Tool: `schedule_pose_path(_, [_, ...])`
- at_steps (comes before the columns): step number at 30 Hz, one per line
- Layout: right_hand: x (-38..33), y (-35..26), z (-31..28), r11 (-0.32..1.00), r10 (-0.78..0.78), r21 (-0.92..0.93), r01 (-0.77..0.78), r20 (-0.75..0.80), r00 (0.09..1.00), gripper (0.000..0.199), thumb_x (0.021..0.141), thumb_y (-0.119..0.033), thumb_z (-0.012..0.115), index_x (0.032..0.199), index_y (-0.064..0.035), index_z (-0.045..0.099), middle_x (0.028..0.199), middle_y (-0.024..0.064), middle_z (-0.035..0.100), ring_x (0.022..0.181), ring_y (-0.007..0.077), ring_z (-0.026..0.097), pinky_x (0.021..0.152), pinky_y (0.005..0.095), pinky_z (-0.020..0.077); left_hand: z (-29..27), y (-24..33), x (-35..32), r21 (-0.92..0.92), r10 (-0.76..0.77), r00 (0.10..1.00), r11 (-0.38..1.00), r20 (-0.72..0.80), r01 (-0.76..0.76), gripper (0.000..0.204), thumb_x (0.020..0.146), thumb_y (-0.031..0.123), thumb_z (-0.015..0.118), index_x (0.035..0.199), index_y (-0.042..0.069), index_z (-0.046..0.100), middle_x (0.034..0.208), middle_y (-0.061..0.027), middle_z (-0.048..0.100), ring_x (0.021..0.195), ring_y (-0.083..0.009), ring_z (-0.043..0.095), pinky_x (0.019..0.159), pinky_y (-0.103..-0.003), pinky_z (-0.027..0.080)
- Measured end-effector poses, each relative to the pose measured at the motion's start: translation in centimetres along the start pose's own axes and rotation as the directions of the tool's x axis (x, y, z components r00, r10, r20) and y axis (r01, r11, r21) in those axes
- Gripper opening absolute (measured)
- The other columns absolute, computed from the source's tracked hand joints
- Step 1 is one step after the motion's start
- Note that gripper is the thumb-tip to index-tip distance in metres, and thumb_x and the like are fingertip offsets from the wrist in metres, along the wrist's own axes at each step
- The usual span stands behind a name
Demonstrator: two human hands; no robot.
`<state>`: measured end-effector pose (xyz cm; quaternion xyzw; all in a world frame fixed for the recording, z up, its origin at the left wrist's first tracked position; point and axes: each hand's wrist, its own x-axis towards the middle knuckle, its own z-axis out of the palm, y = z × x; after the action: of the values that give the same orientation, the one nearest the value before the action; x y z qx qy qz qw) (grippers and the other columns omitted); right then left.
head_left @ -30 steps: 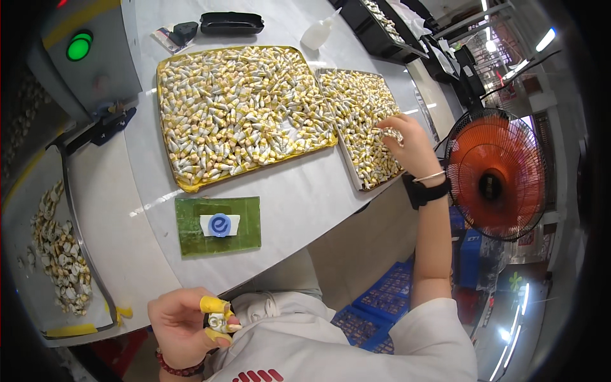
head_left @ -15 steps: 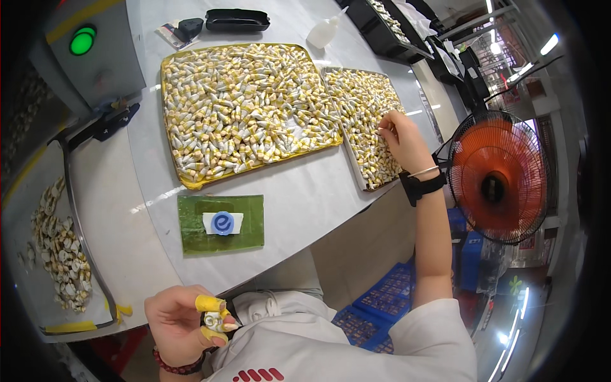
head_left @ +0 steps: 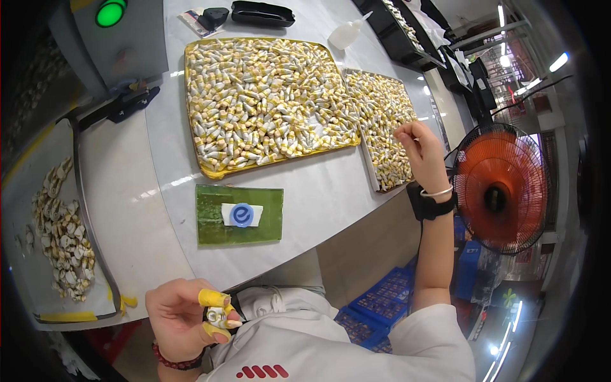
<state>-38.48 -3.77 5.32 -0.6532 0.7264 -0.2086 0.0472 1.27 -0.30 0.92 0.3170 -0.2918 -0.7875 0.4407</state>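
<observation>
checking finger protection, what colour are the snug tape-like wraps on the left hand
The wraps are yellow, clearest in the head view.

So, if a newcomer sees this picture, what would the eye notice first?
Probably the large yellow-rimmed tray, upper middle, crowded with small pale pieces. Next, perhaps, the orange fan at right and the green light at upper left. Yellow-wrapped fingertips of the left hand, lower left, also stand out.

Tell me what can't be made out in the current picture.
Head view:
Far end of the long black plastic bin: cut off by the upper edge.
Anything pinched in the right hand: its own curled fingers would hide it.
How many small white pieces the left hand holds: yellow-wrapped fingers cover parts.
Blades of the round orange wire-caged fan: blurred.
</observation>
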Motion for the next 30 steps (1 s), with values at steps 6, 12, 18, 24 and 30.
schedule_pose_path(6, [0.1, -1.4, 1.9, 0.996, -0.048, -0.077, 0.052, 0.062, 0.997, 0.009, 0.086, -0.005, 0.055, 0.085, 0.0034, 0.056, 0.074, 0.0148, 0.054, 0.067, 0.0242, 0.055, 0.062, 0.0314, 0.0424, -0.6, 0.0, 0.0, -0.047, 0.014, 1.0, 0.999, 0.0, -0.014, 0.044, 0.062, 0.019, 0.085, 0.086, -0.002, 0.056, 0.076, -0.0111, 0.062, 0.065, -0.0155, 0.063, 0.059, -0.025, 0.053])
schedule_pose_path(12, [-0.6, -0.9, 2.1, 0.992, 0.121, 0.031, -0.125, 0.114, 0.986, 0.009, 0.086, -0.004, 0.056, 0.087, 0.0042, 0.056, 0.072, 0.0118, 0.058, 0.061, 0.017, 0.055, 0.058, 0.0276, 0.0432, -0.8, 0.0, -0.1, -0.127, 0.025, 1.0, 0.992, 0.008, -0.024, 0.042, 0.059, 0.011, 0.086, 0.086, -0.007, 0.059, 0.078, -0.0141, 0.064, 0.069, -0.0183, 0.066, 0.063, -0.028, 0.054])
schedule_pose_path(18, [-1.1, -1.3, 1.6, 0.921, 0.152, 0.335, -0.196, 0.153, 0.976, 0.008, 0.082, 0.002, 0.058, 0.089, 0.0028, 0.061, 0.074, 0.0043, 0.062, 0.067, 0.008, 0.059, 0.062, 0.0209, 0.0463, -1.2, 0.1, -0.1, -0.133, 0.033, 0.999, 0.991, 0.024, -0.029, 0.041, 0.059, 0.01, 0.086, 0.086, -0.007, 0.06, 0.08, -0.0145, 0.065, 0.07, -0.0187, 0.066, 0.063, -0.028, 0.055])
schedule_pose_path(24, [-2.3, -7.3, 1.9, 0.928, -0.109, 0.37, 0.041, 0.165, 0.98, 0.015, 0.076, 0.004, 0.064, 0.09, -0.0005, 0.066, 0.077, 0.0068, 0.066, 0.067, 0.0124, 0.063, 0.061, 0.023, 0.0488, -0.8, -0.1, 0.3, -0.09, 0.016, 0.998, 0.996, 0.057, -0.011, 0.041, 0.061, 0.011, 0.084, 0.089, -0.005, 0.06, 0.08, -0.014, 0.064, 0.071, -0.0191, 0.066, 0.065, -0.027, 0.054])
schedule_pose_path(30, [-1.9, -14.0, 6.2, 0.788, -0.588, 0.356, 0.502, 0.193, 0.786, 0.016, 0.072, -0.004, 0.065, 0.086, -0.0039, 0.057, 0.076, 0.0071, 0.057, 0.068, 0.0241, 0.057, 0.059, 0.0328, 0.0469, -0.3, -0.1, 0.1, -0.056, -0.03, 0.997, 0.998, 0.069, 0.034, 0.043, 0.064, 0.02, 0.084, 0.088, -0.002, 0.057, 0.083, -0.0134, 0.063, 0.07, -0.019, 0.066, 0.063, -0.025, 0.054])
